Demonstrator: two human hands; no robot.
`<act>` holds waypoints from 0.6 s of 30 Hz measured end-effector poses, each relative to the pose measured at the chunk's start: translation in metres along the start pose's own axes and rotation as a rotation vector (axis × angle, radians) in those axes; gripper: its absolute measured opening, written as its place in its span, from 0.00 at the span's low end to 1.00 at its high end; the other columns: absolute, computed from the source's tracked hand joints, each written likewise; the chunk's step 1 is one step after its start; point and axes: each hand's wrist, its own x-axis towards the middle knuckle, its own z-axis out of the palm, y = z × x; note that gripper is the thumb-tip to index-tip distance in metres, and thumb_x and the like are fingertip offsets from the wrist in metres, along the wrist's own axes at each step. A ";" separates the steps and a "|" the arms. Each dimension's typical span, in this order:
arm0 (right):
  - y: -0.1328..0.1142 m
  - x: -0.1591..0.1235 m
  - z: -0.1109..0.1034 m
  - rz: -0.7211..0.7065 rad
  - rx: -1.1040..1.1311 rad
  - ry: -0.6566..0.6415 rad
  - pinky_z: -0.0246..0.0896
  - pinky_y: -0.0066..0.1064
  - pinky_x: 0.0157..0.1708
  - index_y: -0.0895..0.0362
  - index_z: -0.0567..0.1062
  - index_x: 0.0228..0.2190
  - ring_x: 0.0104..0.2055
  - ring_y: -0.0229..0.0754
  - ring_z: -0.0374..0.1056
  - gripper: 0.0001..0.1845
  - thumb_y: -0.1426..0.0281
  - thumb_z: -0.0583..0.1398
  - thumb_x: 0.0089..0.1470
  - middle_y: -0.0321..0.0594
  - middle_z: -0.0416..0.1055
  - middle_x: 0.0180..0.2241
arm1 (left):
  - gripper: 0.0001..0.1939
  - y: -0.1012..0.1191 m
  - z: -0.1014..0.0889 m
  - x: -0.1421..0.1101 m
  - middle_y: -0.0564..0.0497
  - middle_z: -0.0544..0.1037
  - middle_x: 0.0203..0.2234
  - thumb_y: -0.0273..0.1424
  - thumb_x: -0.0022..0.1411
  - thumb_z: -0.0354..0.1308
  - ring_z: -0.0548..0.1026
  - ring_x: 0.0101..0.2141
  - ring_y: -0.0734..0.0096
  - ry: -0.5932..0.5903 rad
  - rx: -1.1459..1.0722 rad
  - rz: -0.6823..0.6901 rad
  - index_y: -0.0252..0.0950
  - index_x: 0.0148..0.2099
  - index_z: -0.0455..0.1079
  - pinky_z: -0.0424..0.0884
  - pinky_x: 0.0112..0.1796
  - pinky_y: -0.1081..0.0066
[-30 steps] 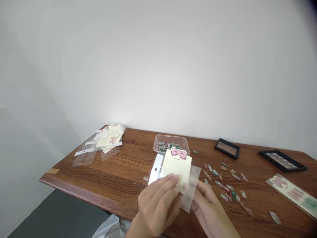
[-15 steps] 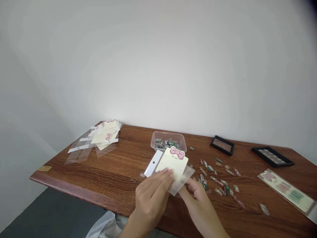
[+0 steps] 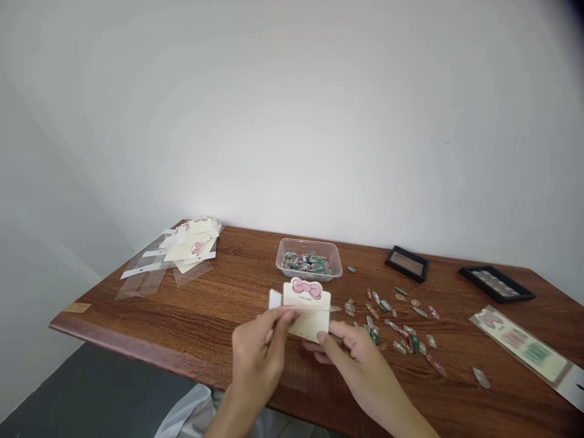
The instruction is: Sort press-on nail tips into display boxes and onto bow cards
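Note:
In front of me a cream backing card (image 3: 310, 325) with a pink bow at its top is held up between my hands. My right hand (image 3: 349, 353) grips its lower right corner, thumb in front and fingers behind. With thumb and forefinger pinched, my left hand (image 3: 260, 350) holds clear plastic at the card's left side; a thin plastic edge crosses the card's front. The white header strip (image 3: 275, 298) of a clear bag shows just beyond my left fingers. How far the card sits within the plastic, I cannot tell.
Behind stands a clear tub (image 3: 309, 274) of press-on nails. Loose press-on nails (image 3: 410, 344) lie scattered to the right, near two black framed cases (image 3: 407, 264) and a bagged card with nails (image 3: 524, 347). Cards and clear bags (image 3: 189, 243) are piled at the far left.
The card has tilted more upright and shifted slightly left. My left hand has gone from lying flat on the card to pinching plastic; my right thumb now shows on the card's front.

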 end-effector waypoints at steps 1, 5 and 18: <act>0.000 0.000 -0.001 0.004 -0.020 -0.017 0.73 0.41 0.47 0.58 0.82 0.44 0.43 0.49 0.76 0.27 0.48 0.60 0.62 0.47 0.79 0.40 | 0.09 0.000 -0.003 0.002 0.51 0.87 0.33 0.24 0.70 0.56 0.85 0.32 0.71 -0.011 -0.037 -0.074 0.37 0.43 0.78 0.79 0.36 0.79; -0.004 -0.004 -0.007 -0.001 -0.090 -0.088 0.74 0.38 0.45 0.59 0.81 0.43 0.42 0.48 0.76 0.26 0.49 0.57 0.65 0.46 0.79 0.37 | 0.11 -0.001 -0.012 0.012 0.51 0.87 0.31 0.32 0.71 0.57 0.85 0.31 0.67 -0.084 -0.199 -0.279 0.37 0.39 0.80 0.81 0.35 0.74; -0.019 -0.021 -0.023 0.104 -0.116 -0.138 0.75 0.37 0.43 0.59 0.82 0.40 0.42 0.49 0.79 0.28 0.47 0.58 0.63 0.47 0.81 0.38 | 0.14 -0.003 -0.031 0.018 0.45 0.85 0.27 0.40 0.64 0.65 0.84 0.26 0.61 -0.027 -0.390 -0.528 0.33 0.35 0.82 0.83 0.30 0.66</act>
